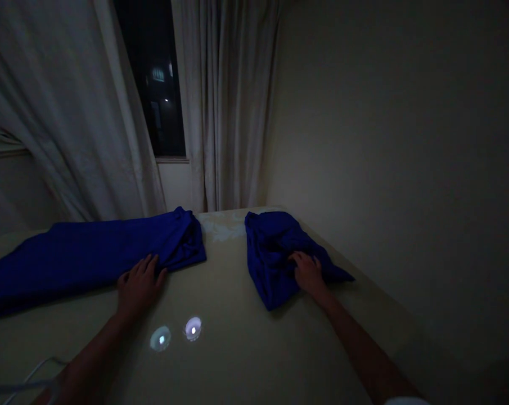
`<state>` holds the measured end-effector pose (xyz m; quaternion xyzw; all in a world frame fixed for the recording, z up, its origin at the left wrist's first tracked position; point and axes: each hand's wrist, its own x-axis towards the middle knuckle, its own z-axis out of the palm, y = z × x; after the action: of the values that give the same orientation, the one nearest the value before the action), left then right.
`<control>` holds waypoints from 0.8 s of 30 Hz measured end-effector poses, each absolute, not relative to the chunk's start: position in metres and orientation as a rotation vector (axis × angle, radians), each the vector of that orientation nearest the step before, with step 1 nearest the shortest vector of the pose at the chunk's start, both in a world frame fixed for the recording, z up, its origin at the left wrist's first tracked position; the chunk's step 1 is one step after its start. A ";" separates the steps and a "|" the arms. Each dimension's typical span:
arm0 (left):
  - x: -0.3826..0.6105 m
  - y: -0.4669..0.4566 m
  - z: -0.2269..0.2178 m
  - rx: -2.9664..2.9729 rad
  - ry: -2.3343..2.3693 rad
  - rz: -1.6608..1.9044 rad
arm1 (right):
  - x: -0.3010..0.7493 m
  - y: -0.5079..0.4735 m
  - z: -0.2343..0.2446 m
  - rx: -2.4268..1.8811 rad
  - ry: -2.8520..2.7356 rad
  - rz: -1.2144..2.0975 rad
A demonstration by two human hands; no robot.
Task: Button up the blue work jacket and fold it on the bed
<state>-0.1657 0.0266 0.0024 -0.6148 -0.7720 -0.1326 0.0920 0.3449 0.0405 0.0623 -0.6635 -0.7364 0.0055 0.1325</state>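
2 blue cloths lie on a pale table in a dim room. The long cloth stretches from the left edge of the frame to just left of centre, its near end bunched. The left hand lies flat at that cloth's lower edge, fingers spread and fingertips touching the fabric, gripping nothing. The folded cloth sits right of centre, well apart from the long one, a bare strip of table between them. The right hand rests palm down on top of the folded cloth, fingers loosely apart, pressing rather than clutching. 2 small bright reflections show on the table in the lower centre, between the forearms. A white cable lies at lower left. Curtains flank a dark window at upper left.
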 end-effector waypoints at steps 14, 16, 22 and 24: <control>-0.165 0.027 0.002 -1.818 -2.271 -0.475 | 0.283 0.057 0.093 -2.204 -2.375 0.418; -0.165 0.028 0.002 -1.810 -2.285 -0.471 | 0.267 0.037 0.092 -2.144 -2.464 0.419; -0.166 0.031 0.003 -1.814 -2.285 -0.482 | 0.270 -0.001 0.090 -1.793 -2.462 0.312; -0.165 0.030 0.005 -1.818 -2.296 -0.489 | 0.291 -0.003 0.091 -1.703 -2.437 0.358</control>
<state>-0.1654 0.0301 0.0046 -0.6100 -0.7704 -0.1640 0.0862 0.2911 -0.0035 0.0908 -0.5672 -0.8116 0.1192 0.0735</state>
